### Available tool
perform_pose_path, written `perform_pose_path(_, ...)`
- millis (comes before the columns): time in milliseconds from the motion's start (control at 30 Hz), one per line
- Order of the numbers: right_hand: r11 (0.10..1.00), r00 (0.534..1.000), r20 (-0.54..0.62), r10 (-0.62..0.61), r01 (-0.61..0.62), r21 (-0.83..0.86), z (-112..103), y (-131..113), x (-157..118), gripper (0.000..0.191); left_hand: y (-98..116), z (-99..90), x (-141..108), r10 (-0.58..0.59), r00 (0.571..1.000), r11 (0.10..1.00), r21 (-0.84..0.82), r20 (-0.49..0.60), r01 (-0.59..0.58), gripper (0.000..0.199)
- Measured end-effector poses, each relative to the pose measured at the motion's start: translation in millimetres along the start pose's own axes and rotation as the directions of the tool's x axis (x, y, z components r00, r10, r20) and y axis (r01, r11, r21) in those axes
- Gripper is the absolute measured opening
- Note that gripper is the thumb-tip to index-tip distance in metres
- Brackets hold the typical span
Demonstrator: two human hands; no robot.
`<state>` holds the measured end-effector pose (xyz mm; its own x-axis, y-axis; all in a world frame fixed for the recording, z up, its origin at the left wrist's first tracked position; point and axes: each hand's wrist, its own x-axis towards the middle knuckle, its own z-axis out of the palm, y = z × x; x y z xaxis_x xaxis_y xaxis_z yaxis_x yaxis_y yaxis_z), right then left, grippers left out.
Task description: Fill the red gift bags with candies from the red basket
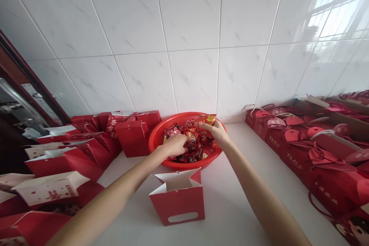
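A red plastic basket (pixel 184 166) full of wrapped candies (pixel 198 150) stands against the wall. My left hand (pixel 176 145) reaches in over its near left side. Its fingers are curled down among the candies, and what they grip is hidden. At the back right of the basket, my right hand (pixel 216 132) closes on a red candy packet (pixel 210 119) with gold lettering. Directly in front of the basket, an upright red paper bag (pixel 181 203) stands with its white-lined mouth open and an oval cutout low on its front.
Several red paper bags (pixel 132 138) stand in rows to the left, some open at the top. On the right are rows of red gift boxes (pixel 291 142) with cord handles. A tiled wall (pixel 193 80) rises behind the white tabletop (pixel 230 207).
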<state>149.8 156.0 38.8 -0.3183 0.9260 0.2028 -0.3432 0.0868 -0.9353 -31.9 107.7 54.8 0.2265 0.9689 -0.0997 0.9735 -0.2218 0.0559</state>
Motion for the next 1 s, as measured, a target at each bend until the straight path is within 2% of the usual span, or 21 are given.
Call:
perform_pose_path(67, 1.000, 1.000, -0.005, 0.005, -0.005, -0.001, 0, 0, 0, 0.039, -7, -4.4, 0, -0.013, 0.996, 1.000, -0.030, -0.093, 0.010, 0.034)
perform_pose_path(133, 1.000, 1.000, -0.003, 0.016, -0.016, 0.007, 0, 0, 0, 0.040, -18, -10.1, 0, 0.016, 0.992, 0.992, -0.120, -0.122, -0.031, 0.039)
perform_pose_path(267, 1.000, 1.000, -0.007, 0.024, -0.024, 0.015, 0, 1, 1, 0.042, -41, -16.4, -6, 0.109, 0.991, 0.942, -0.326, 0.082, -0.077, 0.042)
perform_pose_path(433, 0.999, 0.999, 0.010, 0.037, -0.037, -0.001, 0, 1, 0, 0.040, -48, -11.6, -15, 0.119, 0.986, 0.899, -0.434, 0.118, -0.057, 0.041)
perform_pose_path(533, 0.999, 0.999, 0.018, 0.035, -0.034, -0.005, -1, 1, 0, 0.040, -47, -11.0, -18, 0.076, 0.968, 0.899, -0.437, 0.240, 0.038, 0.050)
perform_pose_path(600, 0.999, 0.999, 0.011, 0.036, -0.036, -0.012, -1, 2, 0, 0.039, -46, -12.0, -20, 0.078, 0.962, 0.900, -0.434, 0.262, 0.046, 0.048)
perform_pose_path(733, 0.999, 0.999, 0.019, 0.035, -0.035, -0.005, -1, 1, 0, 0.040, -44, -13.0, -22, 0.093, 0.987, 0.890, -0.455, 0.133, -0.023, 0.040)
perform_pose_path(1000, 0.999, 0.999, 0.025, 0.037, -0.037, -0.008, 0, -2, -3, 0.042, -51, -0.6, -21, -0.017, 0.997, 0.896, -0.443, -0.077, -0.019, 0.036)
